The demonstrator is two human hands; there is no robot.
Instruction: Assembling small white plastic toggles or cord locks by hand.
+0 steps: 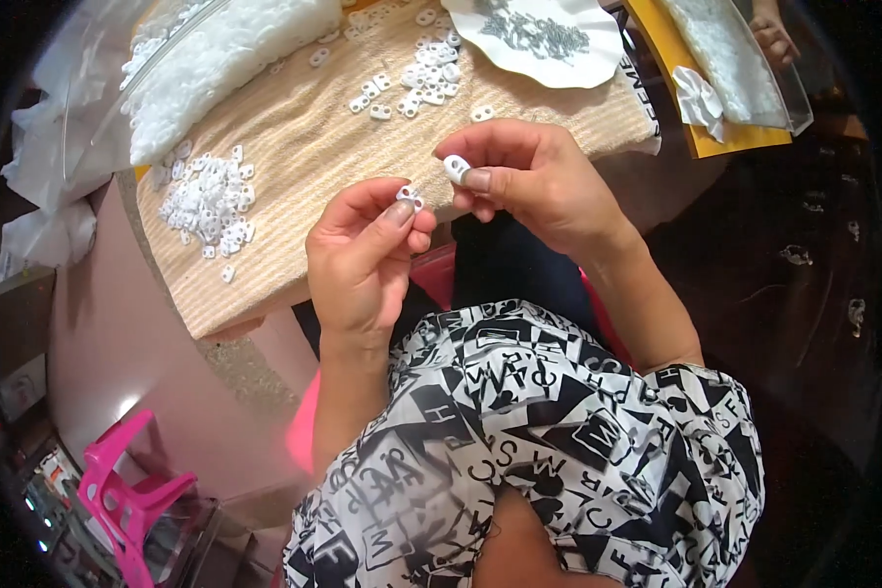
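Pinched between the thumb and fingers of my left hand [367,245] is a small white plastic piece with two holes [411,199]. My right hand [539,181] grips a longer, rounded white plastic piece [455,169], also with holes, by its lower end. The two pieces are close together but apart, above the front edge of the towel-covered table [294,211]. A heap of small white two-hole pieces [206,204] lies left of my hands. Beyond them is a looser group of rounded white pieces [431,73]. My fingertips partly hide both held pieces.
A white wavy-edged plate [598,67] with small grey metal bits sits at the back. Clear bags of white pieces stand at the back left [225,69] and back right [730,59], the latter on a yellow envelope [701,142]. A pink stool [118,490] is lower left.
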